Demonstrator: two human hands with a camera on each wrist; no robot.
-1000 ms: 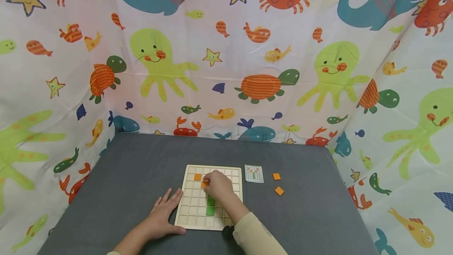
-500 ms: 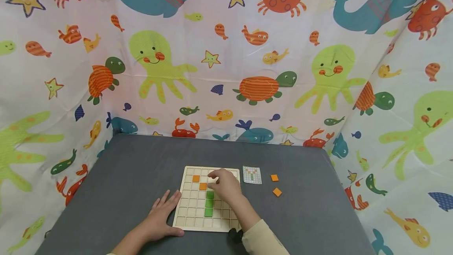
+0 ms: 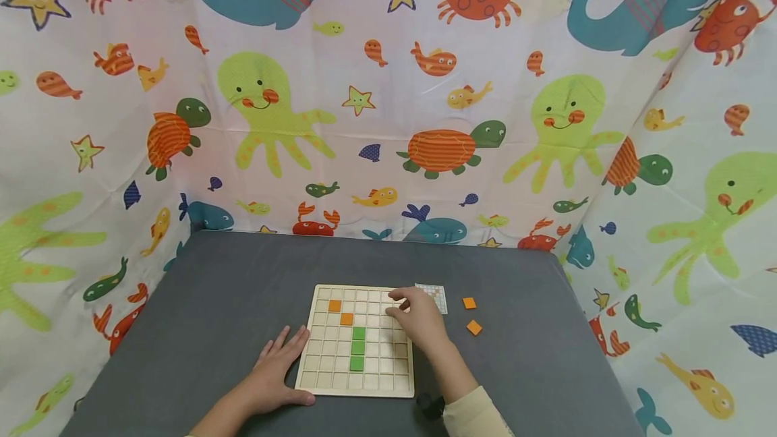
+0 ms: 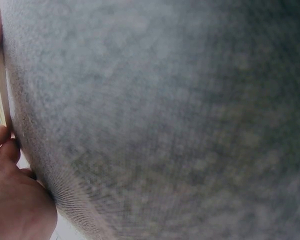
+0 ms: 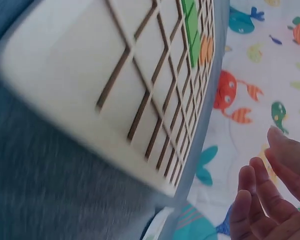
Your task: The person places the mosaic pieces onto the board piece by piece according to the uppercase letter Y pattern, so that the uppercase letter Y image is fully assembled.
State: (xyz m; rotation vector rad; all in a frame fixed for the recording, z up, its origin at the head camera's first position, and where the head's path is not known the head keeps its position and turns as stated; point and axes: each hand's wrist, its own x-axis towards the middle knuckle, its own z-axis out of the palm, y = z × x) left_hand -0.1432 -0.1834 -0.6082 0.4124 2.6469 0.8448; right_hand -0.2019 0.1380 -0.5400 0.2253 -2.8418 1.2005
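Note:
A pale wooden grid board (image 3: 324, 361) lies on the dark grey table. My left hand (image 3: 274, 373) rests at its left edge with fingers spread, the thumb near the lower left corner. Set in the grid are three green tiles (image 3: 358, 348) in one column and two orange tiles (image 3: 347, 319) stepping up diagonally to the left. Over the board's upper right side hovers my right hand (image 3: 423, 321), fingers loosely bent and thumb apart, nothing between them. The right wrist view shows that hand (image 5: 275, 195) raised beyond the board's edge.
Right of the board lies a small printed grid card (image 3: 438, 297), partly covered by my right hand. Two loose orange tiles (image 3: 474, 328) are farther right on the table (image 3: 516, 356). A curtain (image 3: 388, 106) with sea animals surrounds the table's back and sides.
My right hand has let go of the second orange tile, which now sits in the grid, and has moved right toward the card. The left hand stays at the board's edge.

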